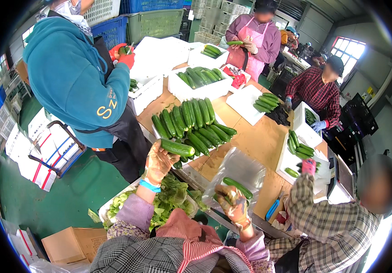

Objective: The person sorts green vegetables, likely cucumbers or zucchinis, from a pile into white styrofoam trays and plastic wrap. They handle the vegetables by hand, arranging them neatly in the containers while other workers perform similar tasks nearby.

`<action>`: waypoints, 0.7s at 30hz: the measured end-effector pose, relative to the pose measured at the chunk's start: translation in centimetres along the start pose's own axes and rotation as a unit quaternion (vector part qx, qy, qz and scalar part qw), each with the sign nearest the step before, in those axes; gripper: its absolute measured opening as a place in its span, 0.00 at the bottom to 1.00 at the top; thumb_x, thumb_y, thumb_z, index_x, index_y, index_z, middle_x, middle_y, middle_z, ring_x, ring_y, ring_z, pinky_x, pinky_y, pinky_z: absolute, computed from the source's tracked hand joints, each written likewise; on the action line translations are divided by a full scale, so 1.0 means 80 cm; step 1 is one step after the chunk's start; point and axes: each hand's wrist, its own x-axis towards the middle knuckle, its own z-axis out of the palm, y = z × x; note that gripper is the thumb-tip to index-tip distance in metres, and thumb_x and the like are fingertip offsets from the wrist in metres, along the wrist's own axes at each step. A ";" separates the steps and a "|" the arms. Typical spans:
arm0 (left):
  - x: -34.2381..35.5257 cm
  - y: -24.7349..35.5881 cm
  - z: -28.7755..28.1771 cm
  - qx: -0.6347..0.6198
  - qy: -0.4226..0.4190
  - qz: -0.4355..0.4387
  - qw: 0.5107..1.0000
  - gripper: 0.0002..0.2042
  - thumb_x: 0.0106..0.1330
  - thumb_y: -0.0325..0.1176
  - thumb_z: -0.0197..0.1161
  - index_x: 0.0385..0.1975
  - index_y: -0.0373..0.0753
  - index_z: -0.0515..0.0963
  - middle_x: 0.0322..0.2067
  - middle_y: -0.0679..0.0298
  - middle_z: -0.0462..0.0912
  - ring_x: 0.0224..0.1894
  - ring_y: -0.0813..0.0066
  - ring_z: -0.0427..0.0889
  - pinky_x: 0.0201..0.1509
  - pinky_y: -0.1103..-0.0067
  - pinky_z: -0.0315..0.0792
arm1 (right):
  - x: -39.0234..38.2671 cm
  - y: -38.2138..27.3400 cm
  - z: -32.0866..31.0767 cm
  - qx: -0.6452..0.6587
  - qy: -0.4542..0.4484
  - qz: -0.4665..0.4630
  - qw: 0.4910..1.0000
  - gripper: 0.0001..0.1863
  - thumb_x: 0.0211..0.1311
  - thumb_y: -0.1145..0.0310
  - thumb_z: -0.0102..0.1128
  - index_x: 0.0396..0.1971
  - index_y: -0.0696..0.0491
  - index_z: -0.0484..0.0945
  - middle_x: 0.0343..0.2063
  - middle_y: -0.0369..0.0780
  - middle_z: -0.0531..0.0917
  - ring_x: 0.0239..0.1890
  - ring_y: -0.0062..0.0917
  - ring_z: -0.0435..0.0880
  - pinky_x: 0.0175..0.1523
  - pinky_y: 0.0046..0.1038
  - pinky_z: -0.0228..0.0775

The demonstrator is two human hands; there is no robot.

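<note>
My left hand [158,163], in a stained glove, is closed round a green cucumber [177,147], held tilted above the table's near edge. Just beyond it a large pile of cucumbers [191,119] lies in rows on a white support. My right hand [235,207], also in a stained glove, is curled over clear plastic bags [246,167]. Another cucumber [238,187] lies on the bags beside its fingers. A bit of green shows under that hand, but what its fingers hold is hidden.
Leafy trimmings [168,202] fill a white tub below the table edge. A blue-handled tool [273,209] lies to the right. White foam boxes of cucumbers [200,77] stand farther back. Co-workers surround the table; a plaid sleeve [314,204] reaches in at right, a teal-sleeved person [77,77] stands left.
</note>
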 end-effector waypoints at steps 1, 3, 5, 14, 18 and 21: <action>-0.007 -0.003 0.014 -0.007 -0.017 0.015 1.000 0.13 0.69 0.47 0.54 0.42 0.45 0.73 0.43 0.64 0.79 0.45 0.68 0.78 0.45 0.72 0.73 | 0.008 -0.003 0.005 0.007 0.013 -0.015 1.000 0.17 0.52 0.71 0.63 0.45 0.53 0.79 0.37 0.44 0.82 0.38 0.39 0.81 0.43 0.34 0.73; -0.022 -0.010 0.033 -0.019 -0.052 0.043 0.998 0.13 0.68 0.48 0.55 0.43 0.46 0.73 0.44 0.65 0.79 0.46 0.69 0.77 0.45 0.73 0.73 | 0.022 -0.002 0.015 0.022 0.042 -0.044 0.998 0.17 0.54 0.74 0.60 0.46 0.54 0.78 0.36 0.44 0.83 0.38 0.35 0.84 0.44 0.29 0.75; -0.035 -0.012 0.040 -0.003 -0.008 0.016 1.000 0.17 0.66 0.50 0.57 0.47 0.47 0.72 0.47 0.63 0.78 0.49 0.68 0.76 0.46 0.72 0.72 | 0.036 -0.013 0.018 -0.047 0.040 -0.094 0.994 0.22 0.55 0.67 0.64 0.50 0.57 0.74 0.37 0.45 0.83 0.38 0.33 0.84 0.43 0.28 0.75; -0.085 -0.036 0.041 0.020 -0.023 -0.146 0.989 0.25 0.64 0.50 0.58 0.50 0.34 0.71 0.44 0.56 0.79 0.46 0.59 0.80 0.48 0.62 0.77 | 0.057 -0.071 0.038 -0.052 -0.050 -0.108 0.992 0.29 0.55 0.57 0.63 0.56 0.52 0.71 0.42 0.47 0.79 0.44 0.44 0.78 0.47 0.40 0.71; -0.087 -0.051 0.081 0.137 0.008 -0.061 0.989 0.19 0.64 0.46 0.59 0.43 0.36 0.73 0.40 0.59 0.79 0.41 0.64 0.79 0.43 0.69 0.77 | 0.051 -0.079 0.021 -0.069 -0.005 -0.145 0.987 0.25 0.54 0.65 0.62 0.54 0.52 0.73 0.38 0.47 0.79 0.39 0.41 0.79 0.41 0.36 0.71; -0.085 -0.051 0.099 -0.032 0.039 -0.120 0.991 0.16 0.64 0.42 0.62 0.44 0.37 0.74 0.40 0.62 0.79 0.41 0.67 0.79 0.44 0.71 0.75 | 0.036 -0.051 0.013 0.009 0.027 -0.058 0.998 0.17 0.53 0.69 0.62 0.45 0.52 0.79 0.34 0.49 0.80 0.35 0.41 0.79 0.38 0.37 0.70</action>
